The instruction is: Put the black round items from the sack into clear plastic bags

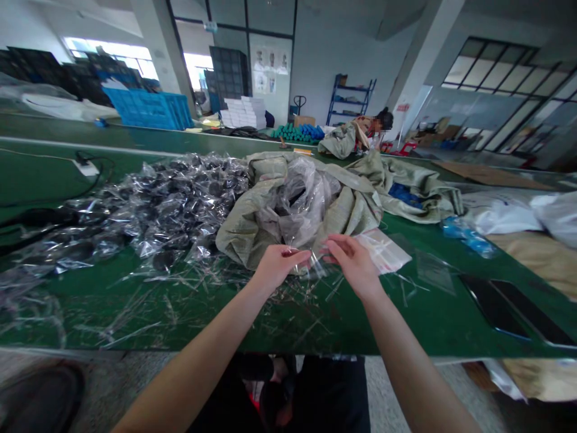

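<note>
My left hand point(280, 264) is closed, thumb against fingers, on a crinkled piece of clear plastic film point(317, 266). Facing it, my right hand point(354, 260) has its thumb and fingers pinched at the film's other side; the fingertips are slightly blurred. Just beyond both hands lies an open woven sack point(243, 231) with a clear plastic liner point(303, 204) bunched in its mouth. Something dark shows inside the liner. To the left is a heap of dark rounded items in clear wrappers point(175, 204). A white-and-clear plastic packet point(385, 249) rests beside my right hand.
Thin plastic strips point(130, 325) litter the green table point(351, 334). Two dark flat phone-like devices point(496, 307) lie at the right. Another sack point(433, 186) with blue contents stands behind. Across the table, a person point(367, 129) bends over a sack. Blue crates point(148, 108) stand back left.
</note>
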Demonstrator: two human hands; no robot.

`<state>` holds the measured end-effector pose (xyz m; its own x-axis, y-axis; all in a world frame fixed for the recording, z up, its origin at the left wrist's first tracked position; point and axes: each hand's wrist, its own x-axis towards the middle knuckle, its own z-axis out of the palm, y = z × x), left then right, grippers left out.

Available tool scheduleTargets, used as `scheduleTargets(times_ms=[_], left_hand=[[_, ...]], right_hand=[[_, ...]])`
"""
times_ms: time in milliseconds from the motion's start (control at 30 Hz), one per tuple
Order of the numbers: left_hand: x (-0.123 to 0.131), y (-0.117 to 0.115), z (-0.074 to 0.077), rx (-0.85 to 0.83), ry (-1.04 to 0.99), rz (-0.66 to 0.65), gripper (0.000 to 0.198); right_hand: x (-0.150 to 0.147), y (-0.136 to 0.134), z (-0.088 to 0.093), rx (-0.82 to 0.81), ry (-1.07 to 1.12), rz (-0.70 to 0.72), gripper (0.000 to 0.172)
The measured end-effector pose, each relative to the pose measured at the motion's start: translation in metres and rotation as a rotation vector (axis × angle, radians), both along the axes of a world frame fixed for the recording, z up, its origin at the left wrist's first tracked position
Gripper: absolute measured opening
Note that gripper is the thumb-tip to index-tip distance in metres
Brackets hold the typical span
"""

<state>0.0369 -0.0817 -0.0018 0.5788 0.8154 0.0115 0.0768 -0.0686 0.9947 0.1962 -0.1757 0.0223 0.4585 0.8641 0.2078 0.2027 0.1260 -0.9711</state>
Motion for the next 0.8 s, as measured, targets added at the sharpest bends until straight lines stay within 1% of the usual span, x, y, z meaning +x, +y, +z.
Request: scheduleTargets(times_ms=[33, 100, 133, 167, 233, 300, 367, 433, 533, 600, 800], left_hand=[[-0.001, 0.003, -0.003, -0.008, 0.007, 0.052, 0.041], [-0.004, 0.007, -0.005, 0.016, 0.027, 0.125, 0.044], [-0.006, 0.009, -0.005, 0.038, 0.038, 0.144, 0.045], [-0.007, 0.009, -0.004, 0.058, 0.046, 0.154, 0.046], [-0.008, 0.009, 0.000, 0.078, 0.061, 0.166, 0.045], [-0.009, 0.008, 0.003, 0.084, 0.088, 0.179, 0.045], [-0.010, 0.007, 0.005, 0.093, 0.128, 0.194, 0.047], [-0.010, 0.008, 0.004, 0.086, 0.139, 0.206, 0.049], [-0.013, 0.011, 0.001, 0.065, 0.142, 0.218, 0.051], [-0.014, 0.013, 0.000, 0.063, 0.182, 0.223, 0.053], [-0.017, 0.013, 0.004, 0.067, 0.248, 0.206, 0.053]], right_hand=[[-0.001, -0.004, 0.001, 0.036, -0.161, 0.011, 0.052], [-0.004, -0.012, 0.004, 0.117, -0.535, 0.081, 0.069], [-0.006, -0.015, 0.005, 0.153, -0.706, 0.127, 0.072], [-0.009, -0.017, 0.005, 0.182, -0.842, 0.163, 0.067], [-0.013, -0.017, 0.003, 0.238, -1.005, 0.164, 0.045], [-0.016, -0.014, -0.001, 0.278, -1.060, 0.095, 0.025], [-0.019, -0.010, -0.005, 0.285, -1.072, 0.033, 0.018], [-0.021, -0.010, -0.005, 0.286, -1.085, 0.035, 0.020], [-0.025, -0.012, -0.002, 0.306, -1.121, 0.136, 0.032], [-0.027, -0.013, 0.000, 0.311, -1.139, 0.168, 0.035], [-0.030, -0.006, -0.003, 0.334, -1.120, 0.112, 0.022]])
